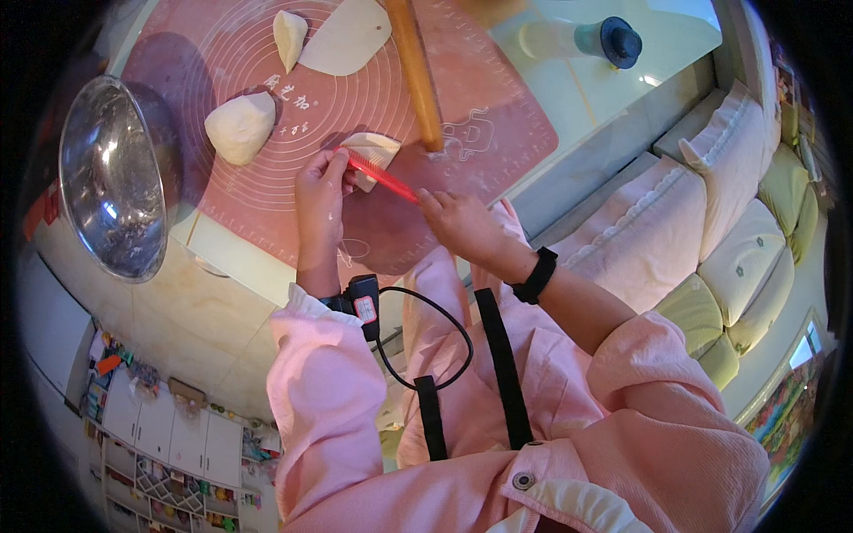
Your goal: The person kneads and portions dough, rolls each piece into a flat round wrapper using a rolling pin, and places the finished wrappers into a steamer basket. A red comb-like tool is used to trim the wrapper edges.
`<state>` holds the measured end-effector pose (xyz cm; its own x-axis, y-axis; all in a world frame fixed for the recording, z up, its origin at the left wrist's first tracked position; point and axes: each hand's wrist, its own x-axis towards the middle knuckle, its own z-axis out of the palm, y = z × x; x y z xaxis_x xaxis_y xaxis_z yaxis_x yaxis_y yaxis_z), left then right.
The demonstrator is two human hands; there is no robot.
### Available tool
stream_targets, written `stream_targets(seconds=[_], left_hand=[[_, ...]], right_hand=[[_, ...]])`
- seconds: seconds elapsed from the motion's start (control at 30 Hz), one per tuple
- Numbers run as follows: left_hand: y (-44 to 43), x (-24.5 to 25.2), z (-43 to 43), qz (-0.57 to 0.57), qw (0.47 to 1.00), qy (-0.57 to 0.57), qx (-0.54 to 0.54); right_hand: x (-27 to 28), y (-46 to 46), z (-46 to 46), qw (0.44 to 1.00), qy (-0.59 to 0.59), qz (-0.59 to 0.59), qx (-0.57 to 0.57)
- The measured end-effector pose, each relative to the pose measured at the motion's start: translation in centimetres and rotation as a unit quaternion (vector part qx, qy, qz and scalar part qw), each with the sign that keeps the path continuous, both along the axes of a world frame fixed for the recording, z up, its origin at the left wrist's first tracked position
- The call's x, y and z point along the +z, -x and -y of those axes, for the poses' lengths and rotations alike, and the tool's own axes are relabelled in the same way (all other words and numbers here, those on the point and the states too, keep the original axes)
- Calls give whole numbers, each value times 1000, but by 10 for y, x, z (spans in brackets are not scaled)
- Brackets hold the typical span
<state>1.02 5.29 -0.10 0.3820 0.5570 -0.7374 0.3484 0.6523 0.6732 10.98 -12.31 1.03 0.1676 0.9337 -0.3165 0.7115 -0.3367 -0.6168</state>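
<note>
A red comb is held at both ends over the pink silicone mat. My left hand pinches its left end between thumb and fingers, and my right hand grips the other end. Beneath and behind the comb lies a folded piece of dough with fine line marks on its surface. Farther left on the mat sit a rounded lump of dough and a smaller folded piece. Beside the small piece is a flat white scraper with a hole.
A wooden rolling pin lies on the mat beyond my hands. At the left table edge stands a large metal bowl. A clear container with a dark lid is at the back right. Cushioned seating borders the table's right side.
</note>
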Motion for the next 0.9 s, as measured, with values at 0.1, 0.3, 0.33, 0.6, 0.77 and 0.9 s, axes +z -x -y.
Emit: stream_targets(seconds=[0.1, 0.3, 0.33, 0.6, 0.77, 0.9], left_hand=[[0, -2, 1, 2, 1000, 5, 0], [1, -4, 0, -5, 1000, 12, -3], [1, -5, 0, -8, 1000, 13, -3], [-2, 3, 0, -25, 1000, 0, 8], [8, 25, 3, 11, 1000, -6, 24], [18, 31, 7, -10, 1000, 3, 23]], right_hand=[[-2, 0, 0, 1000, 10, 2, 0], [-9, 1, 0, 1000, -16, 4, -13], [-11, 1, 0, 1000, -19, 3, -19], [1, -2, -4, 1000, 5, -14, -4], [29, -7, 0, 999, -14, -23, 22], [32, 2, 4, 998, -7, -34, 45]])
